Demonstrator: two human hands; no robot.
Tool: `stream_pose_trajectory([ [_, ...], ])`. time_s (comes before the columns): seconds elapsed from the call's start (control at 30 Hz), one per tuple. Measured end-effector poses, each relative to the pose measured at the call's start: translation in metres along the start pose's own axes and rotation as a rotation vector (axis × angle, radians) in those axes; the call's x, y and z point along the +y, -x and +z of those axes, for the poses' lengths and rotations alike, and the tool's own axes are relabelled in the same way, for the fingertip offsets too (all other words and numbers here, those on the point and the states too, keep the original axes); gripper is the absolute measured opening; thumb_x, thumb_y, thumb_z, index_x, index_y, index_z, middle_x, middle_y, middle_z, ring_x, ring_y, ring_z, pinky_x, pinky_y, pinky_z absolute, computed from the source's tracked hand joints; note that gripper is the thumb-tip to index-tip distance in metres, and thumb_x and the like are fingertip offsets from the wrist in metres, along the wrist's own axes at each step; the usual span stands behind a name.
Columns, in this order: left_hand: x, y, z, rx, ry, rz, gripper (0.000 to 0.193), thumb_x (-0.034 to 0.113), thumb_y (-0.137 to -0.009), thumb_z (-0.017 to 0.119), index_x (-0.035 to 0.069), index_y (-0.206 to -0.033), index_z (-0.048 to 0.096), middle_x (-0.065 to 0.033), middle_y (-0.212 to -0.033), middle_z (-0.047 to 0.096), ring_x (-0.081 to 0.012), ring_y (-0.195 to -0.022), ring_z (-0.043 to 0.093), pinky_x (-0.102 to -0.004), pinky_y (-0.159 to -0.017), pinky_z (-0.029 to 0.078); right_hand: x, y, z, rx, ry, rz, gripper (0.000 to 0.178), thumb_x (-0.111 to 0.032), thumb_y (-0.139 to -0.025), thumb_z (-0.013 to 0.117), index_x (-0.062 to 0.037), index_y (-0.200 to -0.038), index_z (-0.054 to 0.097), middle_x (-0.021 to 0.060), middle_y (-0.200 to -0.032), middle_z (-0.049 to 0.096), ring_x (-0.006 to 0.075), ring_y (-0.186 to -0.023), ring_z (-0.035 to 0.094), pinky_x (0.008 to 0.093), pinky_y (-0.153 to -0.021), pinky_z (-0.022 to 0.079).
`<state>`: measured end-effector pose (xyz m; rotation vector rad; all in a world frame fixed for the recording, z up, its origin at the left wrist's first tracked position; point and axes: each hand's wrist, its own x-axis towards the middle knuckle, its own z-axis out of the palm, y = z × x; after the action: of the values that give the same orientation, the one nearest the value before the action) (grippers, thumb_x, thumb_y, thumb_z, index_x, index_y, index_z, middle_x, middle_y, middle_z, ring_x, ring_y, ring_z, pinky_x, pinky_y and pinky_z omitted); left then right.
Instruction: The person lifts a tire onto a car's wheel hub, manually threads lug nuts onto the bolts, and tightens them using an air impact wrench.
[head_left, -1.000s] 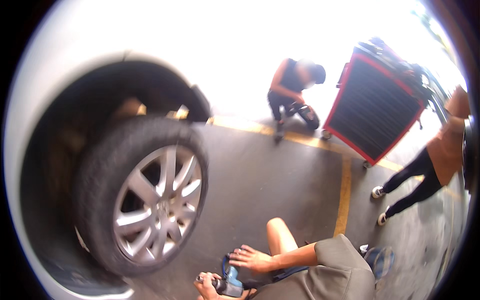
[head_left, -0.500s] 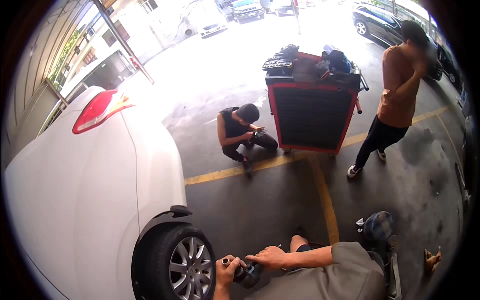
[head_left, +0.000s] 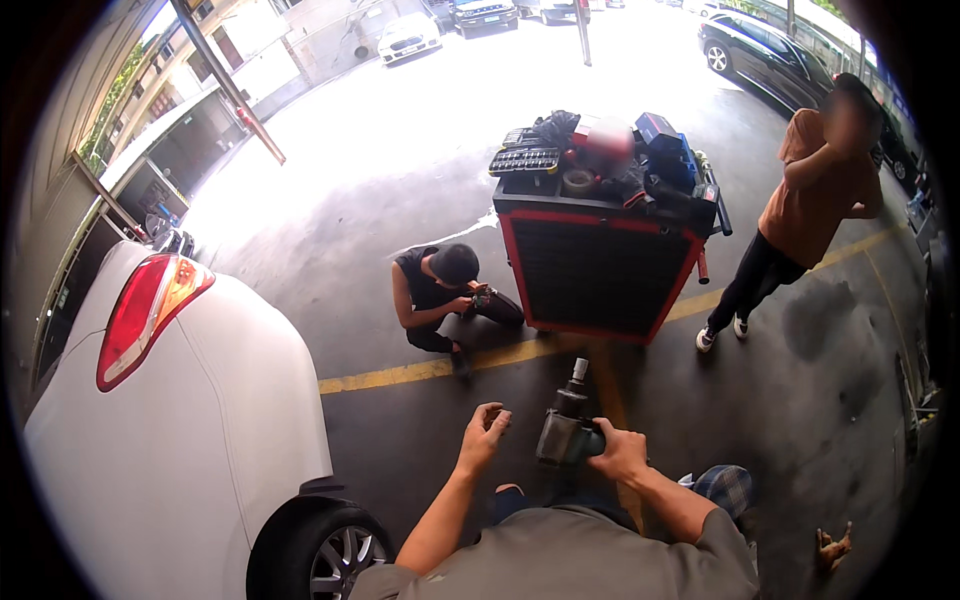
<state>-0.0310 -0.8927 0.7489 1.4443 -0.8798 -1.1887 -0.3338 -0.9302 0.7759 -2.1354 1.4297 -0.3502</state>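
Observation:
In my right hand (head_left: 622, 452) is an impact wrench (head_left: 562, 436), gripped by its handle. It points away from me, with a silver socket (head_left: 579, 370) on its tip. My left hand (head_left: 485, 438) is raised just left of the tool, apart from it, its fingers loosely curled and nothing visible in them. To the left stands a white car (head_left: 230, 430) with a red and orange tail light (head_left: 148, 315). Its wheel (head_left: 345, 555), with a silver multi-spoke rim, shows near the lower edge, partly cut off.
A black and red tool cart (head_left: 605, 270) stands ahead, loaded with a socket set (head_left: 524, 160) and other items. One person (head_left: 435, 295) crouches beside it; another (head_left: 815, 200) stands at the right. A small brown animal (head_left: 833, 548) is on the floor at lower right. Cars are parked farther off.
My hands have moved forward and right, away from the wheel. My left hand, earlier at the socket end, is now off the wrench. The view has turned, and the wheel sits lower.

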Motion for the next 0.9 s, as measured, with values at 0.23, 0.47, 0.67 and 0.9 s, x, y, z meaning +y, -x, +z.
stream_pose_trajectory([
  [0.23, -0.091, -0.019, -0.059, 0.298, -0.003, -0.412, 0.030, 0.027, -0.101, 0.063, -0.001, -0.112, 0.064, -0.0099, -0.099, 0.072, -0.0159, -0.084, 0.068, -0.0291, -0.075, 0.054, 0.011, -0.120, -0.054, 0.151, -0.044, 0.212, 0.071, -0.033, -0.063, 0.076, -0.0147, -0.129, 0.060, 0.0182, -0.084, 0.073, 0.0391, -0.082, 0.072, 0.0463, -0.077, 0.057],
  [0.47, -0.092, -0.143, -0.087, 0.485, 0.051, -0.540, 0.029, 0.028, -0.101, 0.062, 0.000, -0.107, 0.065, -0.0093, -0.097, 0.072, -0.0155, -0.081, 0.068, -0.0288, -0.072, 0.053, 0.014, -0.277, -0.107, 0.044, -0.323, 0.356, 0.073, -0.030, -0.063, 0.078, -0.0074, -0.129, 0.060, 0.0166, -0.091, 0.074, 0.0325, -0.083, 0.073, 0.0408, -0.079, 0.056],
  [0.67, -0.006, -0.305, -0.045, 0.309, 0.147, -0.238, 0.024, 0.023, -0.103, 0.059, 0.000, -0.107, 0.065, -0.0072, -0.097, 0.071, -0.0136, -0.084, 0.067, -0.0282, -0.077, 0.053, 0.041, -0.413, -0.185, -0.026, -0.421, 0.330, 0.070, -0.020, -0.067, 0.081, -0.0021, -0.131, 0.059, 0.0105, -0.089, 0.071, 0.0158, -0.063, 0.068, 0.0311, -0.060, 0.054],
  [0.9, 0.037, -0.366, 0.022, 0.137, 0.066, -0.151, 0.024, 0.022, -0.103, 0.059, 0.000, -0.108, 0.065, -0.0083, -0.099, 0.071, -0.0146, -0.088, 0.066, -0.0288, -0.082, 0.053, 0.110, -0.539, -0.245, -0.206, -0.408, 0.313, 0.066, -0.015, -0.070, 0.082, 0.0063, -0.127, 0.056, 0.0136, -0.092, 0.068, 0.0189, -0.064, 0.064, 0.0338, -0.057, 0.053],
])
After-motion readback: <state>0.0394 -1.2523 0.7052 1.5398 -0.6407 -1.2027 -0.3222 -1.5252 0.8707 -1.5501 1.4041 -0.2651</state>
